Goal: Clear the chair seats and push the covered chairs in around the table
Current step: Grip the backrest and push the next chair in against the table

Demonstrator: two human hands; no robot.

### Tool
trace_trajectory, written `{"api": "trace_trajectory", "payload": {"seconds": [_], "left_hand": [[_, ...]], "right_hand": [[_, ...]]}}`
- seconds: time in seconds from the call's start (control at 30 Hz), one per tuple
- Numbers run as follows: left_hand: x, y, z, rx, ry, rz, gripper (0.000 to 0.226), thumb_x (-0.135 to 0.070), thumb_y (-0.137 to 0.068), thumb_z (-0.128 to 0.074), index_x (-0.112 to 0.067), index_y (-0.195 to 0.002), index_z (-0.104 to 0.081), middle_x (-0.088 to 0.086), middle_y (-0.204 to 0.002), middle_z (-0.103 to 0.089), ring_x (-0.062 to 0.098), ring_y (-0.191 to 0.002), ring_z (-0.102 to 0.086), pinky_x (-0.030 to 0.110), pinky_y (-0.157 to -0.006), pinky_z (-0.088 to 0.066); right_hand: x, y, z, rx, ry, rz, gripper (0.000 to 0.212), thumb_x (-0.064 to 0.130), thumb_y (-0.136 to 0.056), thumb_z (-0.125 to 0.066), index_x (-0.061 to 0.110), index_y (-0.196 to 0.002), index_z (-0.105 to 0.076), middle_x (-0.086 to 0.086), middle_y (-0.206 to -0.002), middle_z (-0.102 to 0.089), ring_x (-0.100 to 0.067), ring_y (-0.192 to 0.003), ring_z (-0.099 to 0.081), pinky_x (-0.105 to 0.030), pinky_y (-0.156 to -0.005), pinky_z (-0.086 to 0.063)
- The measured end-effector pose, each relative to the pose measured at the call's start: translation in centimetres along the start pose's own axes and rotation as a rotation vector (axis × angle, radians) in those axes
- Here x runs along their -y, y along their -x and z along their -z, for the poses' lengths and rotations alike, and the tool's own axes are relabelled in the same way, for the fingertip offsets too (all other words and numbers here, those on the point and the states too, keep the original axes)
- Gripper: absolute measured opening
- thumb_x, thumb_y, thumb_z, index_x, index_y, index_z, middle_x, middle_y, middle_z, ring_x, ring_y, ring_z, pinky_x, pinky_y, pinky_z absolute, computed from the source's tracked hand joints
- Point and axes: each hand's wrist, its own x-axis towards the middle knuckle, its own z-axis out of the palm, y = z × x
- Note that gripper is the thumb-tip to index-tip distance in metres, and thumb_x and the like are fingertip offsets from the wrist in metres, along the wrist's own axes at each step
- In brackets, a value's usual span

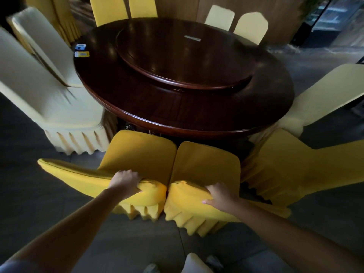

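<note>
Gripping chair backs: left hand point(126, 181) clenches left yellow chair point(137, 154), right hand point(220, 195) clenches right yellow chair point(204, 162); seats near counter point(197, 119) rim. Risk: touching chairs snag, covers slip.

Dim room, soft glare on the table point(197, 119), wide-angle bending and motion blur toward the edges

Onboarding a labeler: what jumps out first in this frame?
Two bright yellow covered chairs side by side at the near edge, the left hand and right hand each gripping a chair back. Behind them, centre frame, a dark round wooden table with a raised turntable, ringed by pale cream chairs.
</note>
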Motion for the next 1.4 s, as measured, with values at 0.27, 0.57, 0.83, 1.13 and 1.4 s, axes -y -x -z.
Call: {"api": "trace_trajectory", "payload": {"seconds": [0.27,0.57,0.83,1.13,1.4], "left_hand": [[-0.2,-0.2,0.0,-0.014,0.015,0.008,0.046,-0.057,-0.083,-0.058,-0.027,-0.117,-0.063,-0.003,-0.104,-0.069,0.014,-0.097,-0.064,0.026,-0.079,-0.05],[-1.4,0.3,0.6,0.025,0.338,0.114,0.084,-0.088,-0.071,-0.015,-0.031,-0.101,-0.069,-0.006,-0.088,-0.068,0.012,-0.085,-0.06,0.026,-0.069,-0.044],[-10.9,-1.0,4.4,-0.088,0.449,-0.093,0.118,-0.089,-0.056,0.018,-0.026,-0.151,-0.012,-0.007,-0.159,-0.008,0.012,-0.147,0.002,0.041,-0.118,-0.002],[-30.7,-4.9,10.9,-0.207,0.32,-0.479,0.087,-0.073,-0.076,0.01,-0.028,-0.15,0.005,-0.008,-0.156,0.018,0.016,-0.143,0.024,0.042,-0.114,0.015],[-47.7,-8.5,16.6,-0.268,0.246,-0.697,0.089,-0.077,-0.074,0.01,-0.03,-0.149,0.009,-0.011,-0.154,0.019,0.014,-0.14,0.026,0.039,-0.11,0.018]], "right_hand": [[-0.3,1.0,0.2,0.02,0.033,0.046,0.051,0.043,-0.09,-0.059,0.012,-0.129,-0.051,-0.011,-0.127,-0.059,-0.029,-0.114,-0.055,-0.039,-0.092,-0.045],[-1.3,1.9,-1.7,-0.113,-0.188,0.091,0.064,0.042,-0.091,-0.057,0.019,-0.145,-0.031,-0.009,-0.143,-0.045,-0.027,-0.128,-0.046,-0.038,-0.102,-0.041],[-5.8,3.7,-2.1,-0.306,-0.04,0.293,0.067,0.058,-0.091,-0.031,0.031,-0.15,-0.012,0.009,-0.16,0.007,-0.014,-0.146,0.01,-0.04,-0.114,-0.004],[-19.2,12.0,-6.6,-0.397,-0.117,0.09,0.051,0.048,-0.098,-0.028,0.028,-0.145,-0.028,0.002,-0.155,-0.028,-0.017,-0.146,-0.015,-0.047,-0.117,-0.011],[-32.3,20.1,-10.2,-0.447,-0.267,-0.321,0.058,0.05,-0.095,-0.028,0.026,-0.148,-0.023,0.0,-0.155,-0.031,-0.018,-0.145,-0.019,-0.054,-0.113,-0.022]]}}
